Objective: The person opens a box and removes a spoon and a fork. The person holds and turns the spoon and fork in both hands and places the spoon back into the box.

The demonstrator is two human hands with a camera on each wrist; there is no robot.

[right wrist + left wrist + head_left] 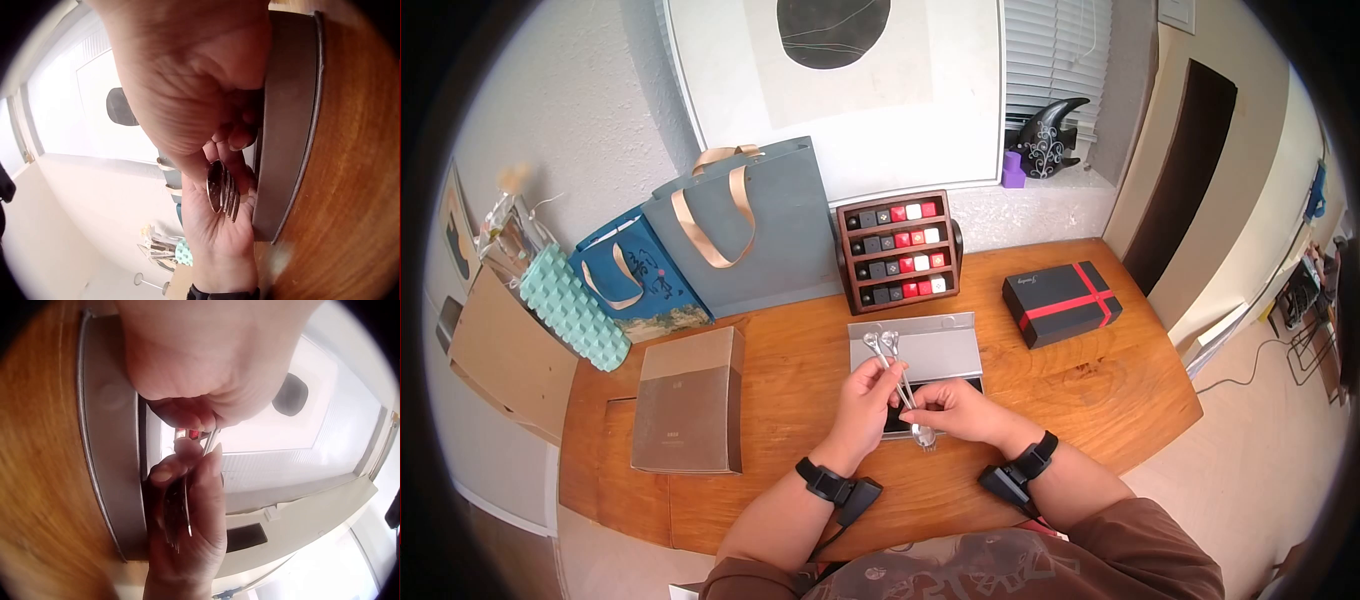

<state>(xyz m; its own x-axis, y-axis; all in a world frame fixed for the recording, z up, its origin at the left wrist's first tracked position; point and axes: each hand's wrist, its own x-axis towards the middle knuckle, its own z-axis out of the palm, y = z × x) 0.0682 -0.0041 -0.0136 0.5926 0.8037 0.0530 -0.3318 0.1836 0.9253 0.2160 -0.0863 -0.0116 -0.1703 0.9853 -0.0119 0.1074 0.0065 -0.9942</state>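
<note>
My left hand pinches the handles of a metal spoon and a metal fork near their middle. With thumb and fingers, my right hand grips the same two handles lower down, just above the spoon bowl and fork tines. The pair lies side by side, slanted, with the ornamental handle ends pointing away from me and the bowl and tines toward me. Under both hands sits a grey box with its lid folded back. Its dark inside is mostly hidden by my hands.
A brown box lies on the left of the wooden table. On the right is a black gift box with red ribbon. Behind stand a grey bag, a blue bag and a wooden rack of small cubes.
</note>
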